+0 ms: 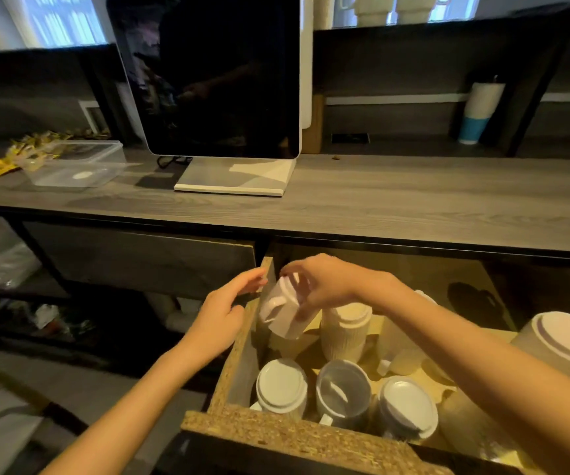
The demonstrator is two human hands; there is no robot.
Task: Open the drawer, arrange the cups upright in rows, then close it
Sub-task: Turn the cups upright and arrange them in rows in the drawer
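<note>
the drawer (235, 365) walls are raw chipboard, rough and speckled at the cut edges. the cups (281, 389) look like glazed white ceramic, smooth with a soft sheen; 1 cup (345, 332) has a ribbed side. the counter (413, 200) is matt grey wood-grain. the monitor (215, 73) screen is glossy black. the container (74, 162) is clear plastic.

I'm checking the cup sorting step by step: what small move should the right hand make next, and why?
Probably lower the tilted white handled mug onto the bare wooden drawer floor at the back left. The right hand holds it aloft, and the left hand rests open at the chipboard drawer side.
</note>
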